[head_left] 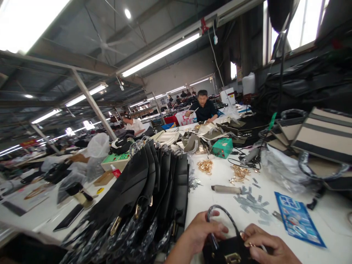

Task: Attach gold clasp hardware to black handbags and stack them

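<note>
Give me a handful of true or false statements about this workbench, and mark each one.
1. The left hand and right hand are both on the small bag. True.
2. The box beyond the hands is red. False: the box is green.
3. A row of black bags stands left of the hands. True.
4. The blue packet lies left of the hands. False: the packet lies to their right.
5. Gold hardware lies in piles on the table. True.
</note>
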Demonstrator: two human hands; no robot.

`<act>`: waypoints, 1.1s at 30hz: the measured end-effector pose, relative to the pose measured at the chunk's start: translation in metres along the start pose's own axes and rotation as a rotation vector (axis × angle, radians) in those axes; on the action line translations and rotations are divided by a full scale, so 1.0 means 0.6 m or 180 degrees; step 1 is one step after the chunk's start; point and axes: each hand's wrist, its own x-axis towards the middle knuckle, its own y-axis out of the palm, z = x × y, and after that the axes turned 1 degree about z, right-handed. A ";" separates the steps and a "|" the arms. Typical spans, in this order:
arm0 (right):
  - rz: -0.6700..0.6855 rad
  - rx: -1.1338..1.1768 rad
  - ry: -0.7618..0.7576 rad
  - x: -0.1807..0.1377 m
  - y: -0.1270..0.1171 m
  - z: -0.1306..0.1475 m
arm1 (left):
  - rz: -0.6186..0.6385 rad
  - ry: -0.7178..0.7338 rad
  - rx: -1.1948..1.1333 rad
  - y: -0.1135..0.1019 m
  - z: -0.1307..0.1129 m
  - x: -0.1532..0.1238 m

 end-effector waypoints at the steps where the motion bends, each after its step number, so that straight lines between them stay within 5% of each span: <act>1: -0.0087 0.0121 0.0006 -0.001 -0.004 -0.007 | 0.0238 -0.0105 -0.0225 -0.005 -0.001 -0.001; 7: -0.0088 0.0285 0.0005 0.006 -0.033 -0.015 | 0.1366 -0.0478 -0.0352 -0.009 -0.008 0.003; 13: 0.0323 0.0301 0.0082 -0.018 -0.057 0.060 | 0.0771 -0.0509 0.0281 0.023 -0.019 0.028; 17: 0.1060 0.0401 0.0561 -0.031 -0.100 0.100 | 0.0941 -0.0645 0.0052 0.037 -0.016 0.038; 21: 0.1200 0.0327 0.1027 -0.027 -0.138 0.107 | 0.1156 -0.0781 -0.0026 0.037 -0.010 0.048; 33: 0.2365 -0.0358 0.1477 0.012 -0.156 0.130 | 0.1229 -0.0860 0.0281 0.046 -0.018 0.052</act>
